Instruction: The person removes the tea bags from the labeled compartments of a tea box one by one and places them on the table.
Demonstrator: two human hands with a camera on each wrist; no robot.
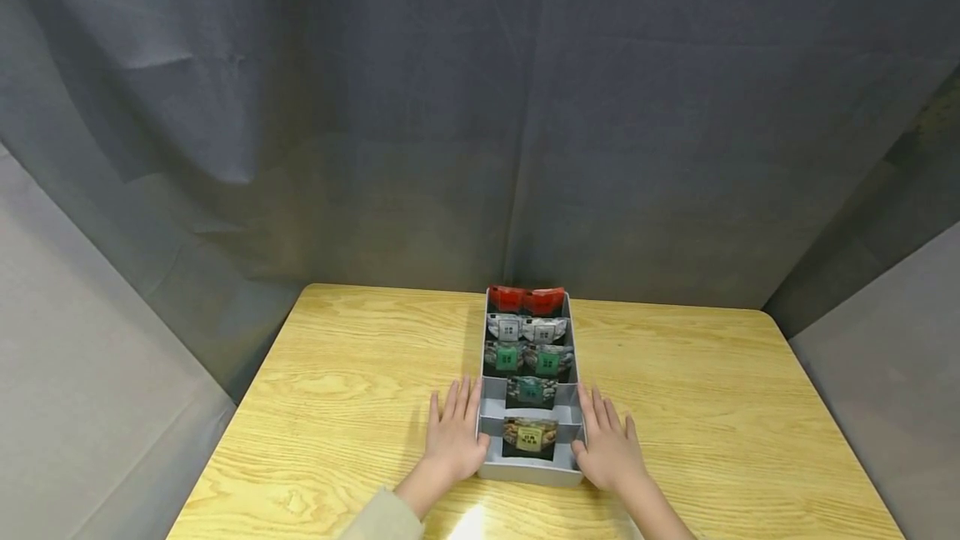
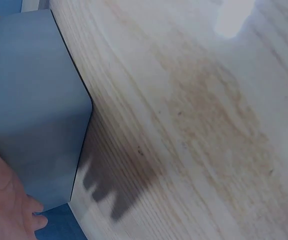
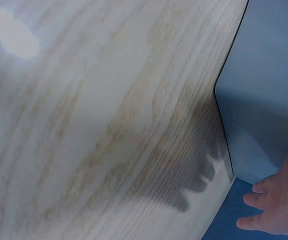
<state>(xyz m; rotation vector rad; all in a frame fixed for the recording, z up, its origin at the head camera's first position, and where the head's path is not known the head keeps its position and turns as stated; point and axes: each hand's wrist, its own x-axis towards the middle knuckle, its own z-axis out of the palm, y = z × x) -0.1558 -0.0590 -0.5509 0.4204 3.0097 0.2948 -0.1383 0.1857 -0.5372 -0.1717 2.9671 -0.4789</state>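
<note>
Hanging behind and to both sides: grey cloth, the largest thing in view. Before it, a wood-grain table. On the table, about mid-width, a long grey tray, far end near the table's back edge, near end toward the person, cross dividers inside.

Left hand at the tray's left wall, right hand at its right wall. Both have fingers straight and pointing forward, thumbs at the rim; neither is curled round anything.

Handling, by judgement: tray stiff and light, walls smooth and perhaps a little slippery; best taken by both long sides, level, so the contents don't slump. Packets look thin and flexible, light, easily creased — pinch at the top edge.

Contents, back to front: two red packets, two silvery packets, two green-labelled packets, one teal-labelled packet, one yellow-labelled packet in the nearest compartment. All lean or stand within the tray.

Smallest last — print. Dark marks like characters on the yellow label; fainter marks on silvery and green ones. Too small to read; no brand legible.
</note>
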